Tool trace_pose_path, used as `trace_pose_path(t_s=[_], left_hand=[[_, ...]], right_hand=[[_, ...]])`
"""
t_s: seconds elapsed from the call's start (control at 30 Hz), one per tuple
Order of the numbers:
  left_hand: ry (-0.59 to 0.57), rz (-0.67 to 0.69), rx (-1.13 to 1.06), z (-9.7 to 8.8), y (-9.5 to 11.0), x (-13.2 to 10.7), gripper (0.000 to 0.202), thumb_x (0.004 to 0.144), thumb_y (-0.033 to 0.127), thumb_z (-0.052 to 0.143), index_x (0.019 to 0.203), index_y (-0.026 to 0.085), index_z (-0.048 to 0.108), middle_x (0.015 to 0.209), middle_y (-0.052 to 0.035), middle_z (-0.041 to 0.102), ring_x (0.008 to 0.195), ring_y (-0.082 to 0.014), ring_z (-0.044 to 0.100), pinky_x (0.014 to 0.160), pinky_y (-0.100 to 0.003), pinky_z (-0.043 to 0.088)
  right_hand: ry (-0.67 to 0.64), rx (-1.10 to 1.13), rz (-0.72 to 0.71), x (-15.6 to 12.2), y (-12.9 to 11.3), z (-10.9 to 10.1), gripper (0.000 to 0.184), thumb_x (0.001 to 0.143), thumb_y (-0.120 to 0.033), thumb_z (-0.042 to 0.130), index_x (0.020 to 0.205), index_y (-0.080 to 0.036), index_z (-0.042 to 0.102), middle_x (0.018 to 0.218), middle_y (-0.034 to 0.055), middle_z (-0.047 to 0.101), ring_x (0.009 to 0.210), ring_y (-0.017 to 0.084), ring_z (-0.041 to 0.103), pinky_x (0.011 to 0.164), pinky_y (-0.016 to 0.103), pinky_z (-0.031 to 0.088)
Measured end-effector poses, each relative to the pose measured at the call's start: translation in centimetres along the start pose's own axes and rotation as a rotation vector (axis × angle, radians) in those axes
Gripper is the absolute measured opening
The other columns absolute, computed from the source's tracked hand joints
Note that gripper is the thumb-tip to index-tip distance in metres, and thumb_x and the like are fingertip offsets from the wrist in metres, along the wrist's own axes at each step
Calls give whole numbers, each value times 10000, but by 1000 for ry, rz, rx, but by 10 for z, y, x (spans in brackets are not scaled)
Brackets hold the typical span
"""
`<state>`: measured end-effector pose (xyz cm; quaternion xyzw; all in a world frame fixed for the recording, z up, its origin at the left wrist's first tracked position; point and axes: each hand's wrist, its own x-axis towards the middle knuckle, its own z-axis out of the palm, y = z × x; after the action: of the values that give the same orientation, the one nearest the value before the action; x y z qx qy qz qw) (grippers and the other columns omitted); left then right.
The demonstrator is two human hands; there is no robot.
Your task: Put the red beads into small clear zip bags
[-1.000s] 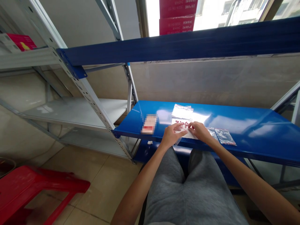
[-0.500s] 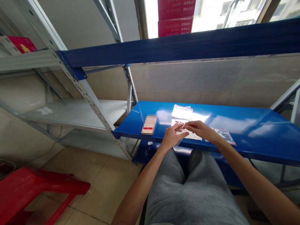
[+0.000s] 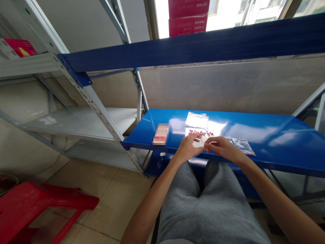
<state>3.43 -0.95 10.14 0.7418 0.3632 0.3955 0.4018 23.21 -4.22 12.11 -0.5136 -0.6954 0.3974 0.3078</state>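
Your left hand (image 3: pixel 188 148) is half open, touching the white sheet (image 3: pixel 187 133), and many small red bits (image 3: pixel 199 133) still lie on it. Your right hand (image 3: pixel 223 148) pinches a thin thing (image 3: pixel 212 142) just in front of the sheet. Clear bags (image 3: pixel 196 120) wait behind the sheet, and a printed bag (image 3: pixel 242 146) lies to its right

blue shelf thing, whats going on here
A seated person works over a white sheet dotted with small red pieces, on a blue metal shelf. The left hand touches the sheet, and the right hand pinches something too small to make out. A stack of clear bags lies behind the sheet, another bag to its right, and a blurred packet to its left.
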Motion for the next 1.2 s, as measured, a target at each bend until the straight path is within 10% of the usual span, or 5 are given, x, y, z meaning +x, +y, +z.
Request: trace_pose_path(t_s=[0.2,0.53,1.2], left_hand=[[11,-39,-163,-2,0,2,371,905,312,686,1252,182,706,1138,-110,752,1001,-223,725,900,-359,587],[113,-74,-349,-1,-1,5,268,833,240,731,1087,154,727,885,-64,745,793,-174,723,746,-286,585],[88,-191,-386,-1,1,1,317,833,405,767,995,134,735,907,-98,766,782,-185,729,698,-276,566]], right_hand=[[109,-6,-42,-7,4,-11,368,874,-545,639,851,-184,709,757,63,736,530,137,558,516,274,435],[234,194,-46,-13,-5,-10,475,803,-563,738,1089,-202,625,851,86,753,763,243,730,533,282,492],[260,207,-40,-14,-4,-9,428,806,-613,723,875,-195,667,804,89,744,767,217,683,568,295,496]])
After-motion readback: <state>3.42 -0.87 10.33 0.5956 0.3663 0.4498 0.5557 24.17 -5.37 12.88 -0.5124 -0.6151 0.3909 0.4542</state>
